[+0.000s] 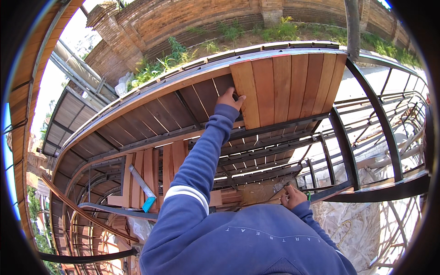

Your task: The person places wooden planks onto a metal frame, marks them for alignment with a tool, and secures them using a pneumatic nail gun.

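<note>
My left hand (230, 99) reaches forward to the leftmost reddish-brown wooden plank (246, 94) of a row of planks. Its thumb lies on that plank and its curled fingers are at the plank's left edge. Several more planks (295, 89) lie side by side to the right, across a dark metal frame (284, 122). Close to my body, my right hand (293, 197) is closed with curled fingers, near a dark metal bar. Whatever it may hold cannot be made out; a bit of green shows by its wrist.
Lower left, loose wooden boards (149, 172) carry a metal square with a turquoise handle (148, 204). Open curved metal framing (376, 123) stands at right, above whitish sheeting (348, 229). A brick wall (197, 23) with green plants (174, 50) runs beyond the frame.
</note>
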A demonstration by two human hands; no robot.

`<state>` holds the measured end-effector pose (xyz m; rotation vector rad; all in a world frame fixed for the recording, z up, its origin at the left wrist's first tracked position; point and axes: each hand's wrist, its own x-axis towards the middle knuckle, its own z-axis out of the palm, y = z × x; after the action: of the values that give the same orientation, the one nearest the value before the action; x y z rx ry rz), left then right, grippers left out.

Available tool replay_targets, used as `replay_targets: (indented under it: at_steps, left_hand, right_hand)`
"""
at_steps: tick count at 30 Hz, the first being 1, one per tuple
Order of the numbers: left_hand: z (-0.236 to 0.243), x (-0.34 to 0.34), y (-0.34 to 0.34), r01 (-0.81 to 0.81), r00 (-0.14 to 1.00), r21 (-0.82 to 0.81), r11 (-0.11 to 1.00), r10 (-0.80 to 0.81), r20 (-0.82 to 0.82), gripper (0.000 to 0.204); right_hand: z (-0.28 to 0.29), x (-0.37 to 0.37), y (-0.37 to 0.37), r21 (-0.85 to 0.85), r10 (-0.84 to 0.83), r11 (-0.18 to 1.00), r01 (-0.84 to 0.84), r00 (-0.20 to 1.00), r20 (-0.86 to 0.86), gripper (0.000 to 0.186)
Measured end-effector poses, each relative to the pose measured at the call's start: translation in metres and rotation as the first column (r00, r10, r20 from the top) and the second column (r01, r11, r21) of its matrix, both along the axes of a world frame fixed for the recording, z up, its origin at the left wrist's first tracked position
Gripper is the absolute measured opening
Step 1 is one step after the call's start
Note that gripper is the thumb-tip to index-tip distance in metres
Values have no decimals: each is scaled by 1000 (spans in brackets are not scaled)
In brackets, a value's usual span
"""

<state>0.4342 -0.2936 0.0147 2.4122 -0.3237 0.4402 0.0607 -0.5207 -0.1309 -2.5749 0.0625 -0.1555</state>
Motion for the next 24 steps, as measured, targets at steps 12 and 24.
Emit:
replay_targets:
  at_steps: [12,24]
  left_hand:
    - [2,21,1,194,975,-435,879,-223,-16,29]
    - [11,-20,-1,210,973,-403,891,-232,-6,29]
  right_hand:
    - [12,3,1,14,-11,1000,11,1000,-3,26]
    - [10,-1,3,-24,-16,1000,14,998,-56,28]
